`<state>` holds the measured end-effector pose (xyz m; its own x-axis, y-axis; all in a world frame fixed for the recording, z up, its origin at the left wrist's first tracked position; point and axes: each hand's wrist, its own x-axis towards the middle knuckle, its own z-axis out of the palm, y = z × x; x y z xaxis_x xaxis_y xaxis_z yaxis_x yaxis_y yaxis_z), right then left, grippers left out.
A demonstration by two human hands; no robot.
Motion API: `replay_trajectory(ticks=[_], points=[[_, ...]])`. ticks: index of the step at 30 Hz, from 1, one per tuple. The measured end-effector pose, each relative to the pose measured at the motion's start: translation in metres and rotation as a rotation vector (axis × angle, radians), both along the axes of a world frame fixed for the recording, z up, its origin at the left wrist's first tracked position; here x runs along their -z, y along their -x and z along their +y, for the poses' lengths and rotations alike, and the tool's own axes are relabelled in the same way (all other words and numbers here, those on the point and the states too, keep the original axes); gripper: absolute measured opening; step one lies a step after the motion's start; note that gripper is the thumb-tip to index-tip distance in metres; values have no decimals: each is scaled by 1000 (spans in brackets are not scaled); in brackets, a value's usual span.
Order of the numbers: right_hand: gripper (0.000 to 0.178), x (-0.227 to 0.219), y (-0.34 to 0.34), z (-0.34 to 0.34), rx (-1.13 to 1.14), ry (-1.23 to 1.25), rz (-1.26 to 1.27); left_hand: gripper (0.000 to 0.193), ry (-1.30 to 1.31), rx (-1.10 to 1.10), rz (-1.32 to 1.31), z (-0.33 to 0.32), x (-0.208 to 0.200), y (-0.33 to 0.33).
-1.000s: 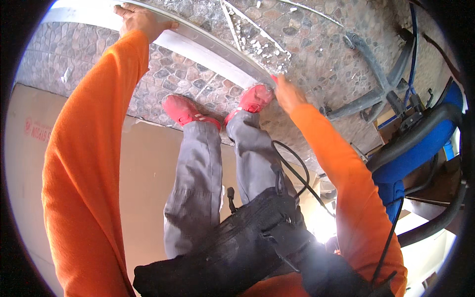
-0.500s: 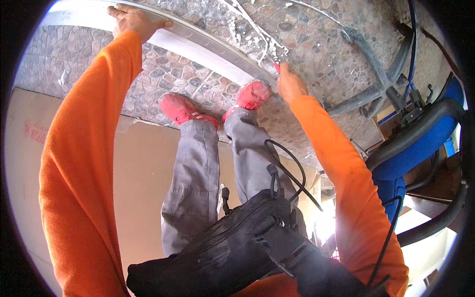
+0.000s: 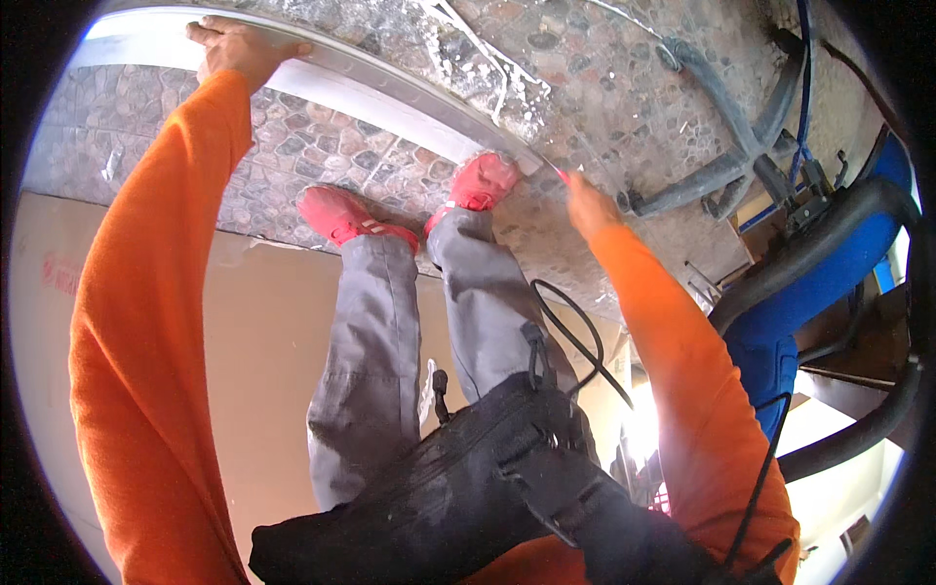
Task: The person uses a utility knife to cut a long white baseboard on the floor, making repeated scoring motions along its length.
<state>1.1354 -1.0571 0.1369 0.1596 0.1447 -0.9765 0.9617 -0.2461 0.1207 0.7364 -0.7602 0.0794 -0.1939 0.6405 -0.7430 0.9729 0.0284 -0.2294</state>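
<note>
A long metal profile lies on the stone-patterned floor along a white strip, curving across the upper left of the view. My left hand presses on it near the far left end, with thumb and fingers spread. Beyond its right end, my right hand is closed around a slim red-handled knife; most of the knife is hidden in the fingers, and a thin pale tip points toward the profile's end. My right red shoe stands against the strip's right end.
My left shoe stands on the floor beside a large tan board. White scraps and crumbs lie past the profile. At right are a grey chair base and a blue chair seat. A black bag hangs at my waist.
My right hand, with the knife, has moved slightly right and nearer me, away from the profile's end. My left hand still rests on the profile. The whole view has shifted a little.
</note>
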Motion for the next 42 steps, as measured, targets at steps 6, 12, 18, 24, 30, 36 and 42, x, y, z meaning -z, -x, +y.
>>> replay_trajectory(ticks=[6,12,18,24,30,36,42], points=[[25,36,46,41,-96,-141,157,143,-74,8,-33,3,8,3],[32,44,39,29,-122,-181,161,144,-82,10,-17,2,10,9],[25,12,-56,-71,261,-104,-119,146,-108,-9,-47,1,8,3],[22,24,11,-5,-29,-254,78,147,-136,76,-21,-1,14,5],[25,39,45,38,-39,-190,201,150,-111,24,-30,3,9,6],[28,41,-5,7,-23,-31,115,149,-150,19,-78,0,17,11],[25,22,-11,-2,-92,-148,111,150,-95,41,-19,0,7,6]])
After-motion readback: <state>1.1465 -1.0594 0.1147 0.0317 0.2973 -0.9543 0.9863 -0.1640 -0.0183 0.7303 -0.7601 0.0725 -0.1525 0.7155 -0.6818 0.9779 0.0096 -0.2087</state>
